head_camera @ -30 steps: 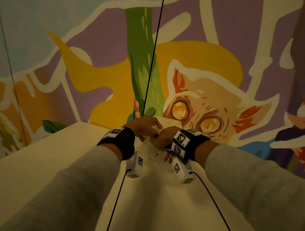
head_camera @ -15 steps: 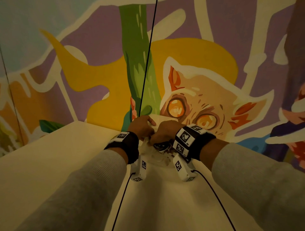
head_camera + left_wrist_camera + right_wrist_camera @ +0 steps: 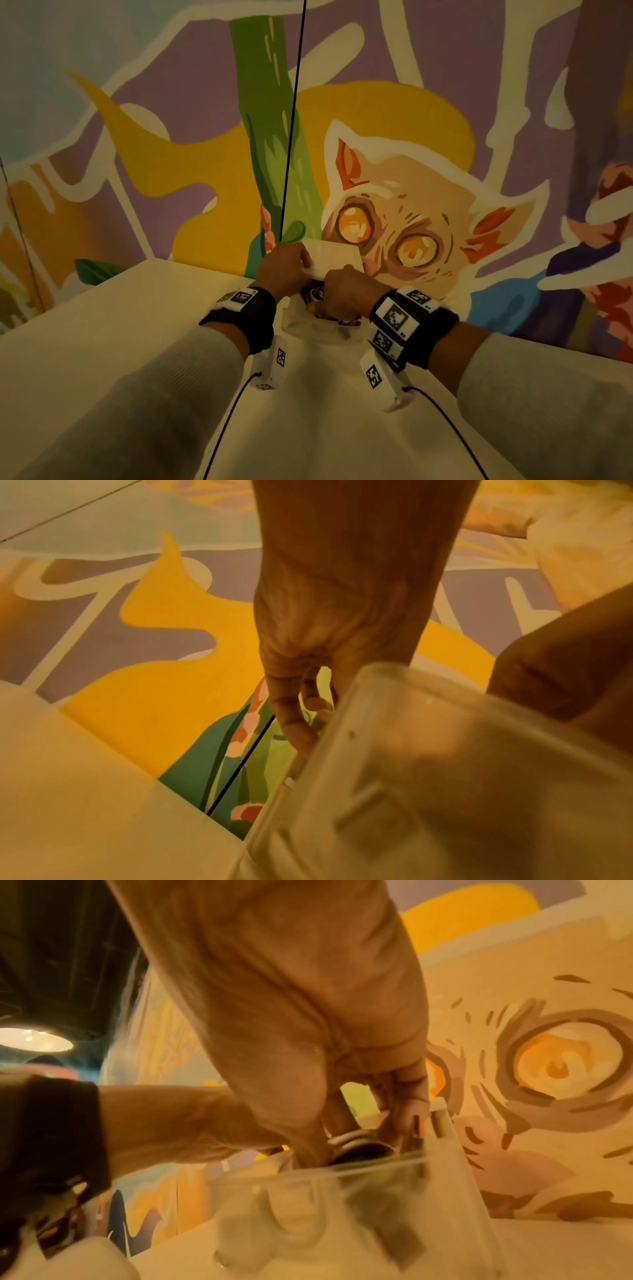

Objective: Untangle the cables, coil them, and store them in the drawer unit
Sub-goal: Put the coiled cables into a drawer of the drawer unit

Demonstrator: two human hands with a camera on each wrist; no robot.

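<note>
A small white drawer unit (image 3: 337,255) stands on the table against the mural wall. Its translucent drawer (image 3: 318,327) is pulled out towards me. My left hand (image 3: 284,270) grips the unit's top left corner, its fingertips (image 3: 298,731) curled down the side. My right hand (image 3: 346,291) reaches down into the drawer (image 3: 342,1204) and pinches a coiled cable (image 3: 359,1142) between thumb and fingers. Dark cable loops (image 3: 312,293) show between the two hands. The rest of the drawer's contents is blurred behind its wall (image 3: 428,777).
The pale table (image 3: 102,342) ends at the painted mural wall (image 3: 411,205) just behind the unit. A thin black cord (image 3: 291,137) hangs straight down beside my left hand. Two thin black leads (image 3: 226,428) run from the wrist cameras back across the table.
My left hand has moved from the cable bundle up onto the unit's top corner. My right hand has sunk lower into the open drawer with the coil.
</note>
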